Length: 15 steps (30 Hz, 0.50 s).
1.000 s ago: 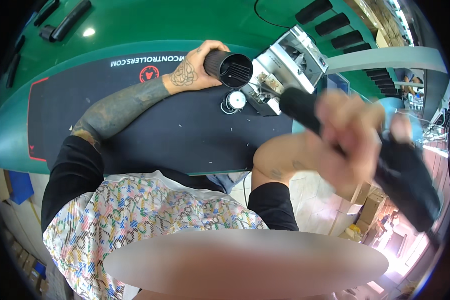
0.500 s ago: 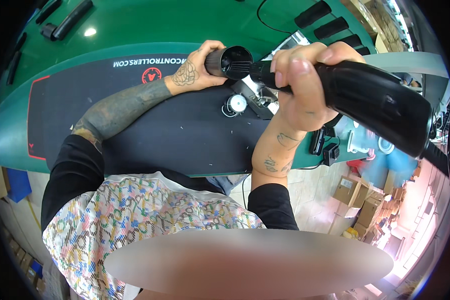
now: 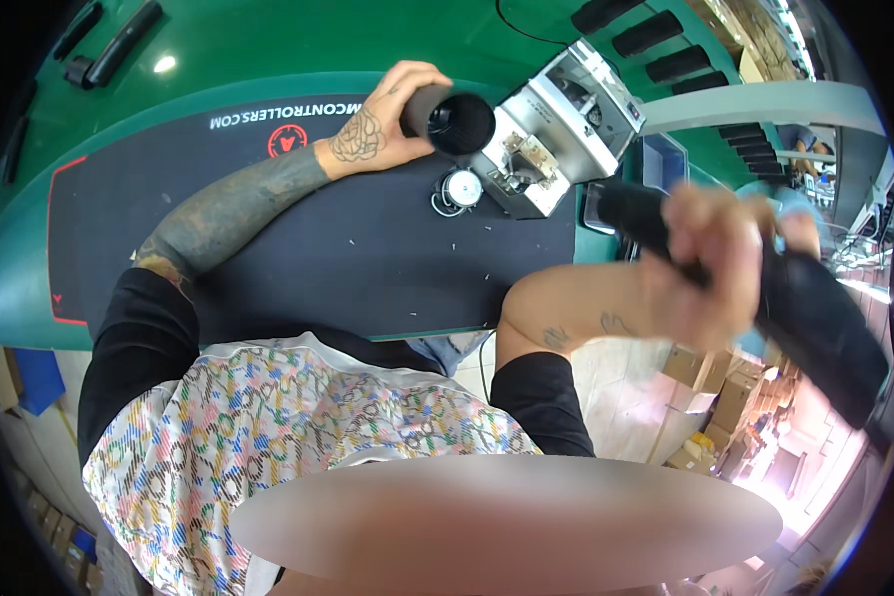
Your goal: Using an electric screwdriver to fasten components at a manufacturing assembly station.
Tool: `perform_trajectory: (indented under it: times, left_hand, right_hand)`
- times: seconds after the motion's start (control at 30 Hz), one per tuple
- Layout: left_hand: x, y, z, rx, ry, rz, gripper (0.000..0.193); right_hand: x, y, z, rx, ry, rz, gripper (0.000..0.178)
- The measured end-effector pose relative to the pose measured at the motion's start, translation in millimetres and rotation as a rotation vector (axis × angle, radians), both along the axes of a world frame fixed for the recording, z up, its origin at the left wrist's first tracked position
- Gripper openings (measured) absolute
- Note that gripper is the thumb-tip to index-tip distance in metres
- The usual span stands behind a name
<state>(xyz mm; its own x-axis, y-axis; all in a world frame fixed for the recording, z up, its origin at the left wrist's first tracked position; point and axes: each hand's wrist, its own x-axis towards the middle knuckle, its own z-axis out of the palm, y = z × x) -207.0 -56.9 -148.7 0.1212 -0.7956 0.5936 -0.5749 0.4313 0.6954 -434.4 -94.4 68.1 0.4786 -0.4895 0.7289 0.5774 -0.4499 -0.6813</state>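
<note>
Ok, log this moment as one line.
Left hand: holds black tube | Right hand: grips black handheld tool, blurred, apart from tube | Nearby: small round part beside metal machine

Right hand [image 3: 705, 266]: smeary, so its fingers are hard to tell apart.
Black tool [image 3: 826, 328]: smeary too, its middle covered by that hand.
Dark tube [image 3: 427, 109]: too black deep inside to see.
Left hand [image 3: 379, 124]: some fingers hide behind the tube.
White bits [image 3: 454, 246]: too tiny to name.
Shirt [image 3: 268, 422]: a blurry oval [image 3: 507, 526] hides part.

White lettering [image 3: 283, 113], red emblem [image 3: 288, 141] on mat [image 3: 298, 260]
</note>
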Motion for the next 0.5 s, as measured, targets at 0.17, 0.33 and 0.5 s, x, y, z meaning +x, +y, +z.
perform_trajectory:
  times: [0.17, 0.33, 0.5]
  left_hand:
    - [-0.2, -1.0, 3.7, -0.117, -0.03, -0.056, 0.052]
    - [1.7, -0.9, -0.3, -0.092, 0.061, -0.099, 0.059]
    - [2.5, -0.8, -4.4, -0.062, 0.031, -0.089, 0.062]
  right_hand:
    - [27.6, -13.3, -8.1, 0.027, 0.126, -0.255, 0.031]
    - [-5.9, -21.0, 3.3, 0.305, -0.148, 0.488, 0.024]
    - [-26.5, -3.1, 4.4, 0.09, -0.478, 0.446, 0.028]
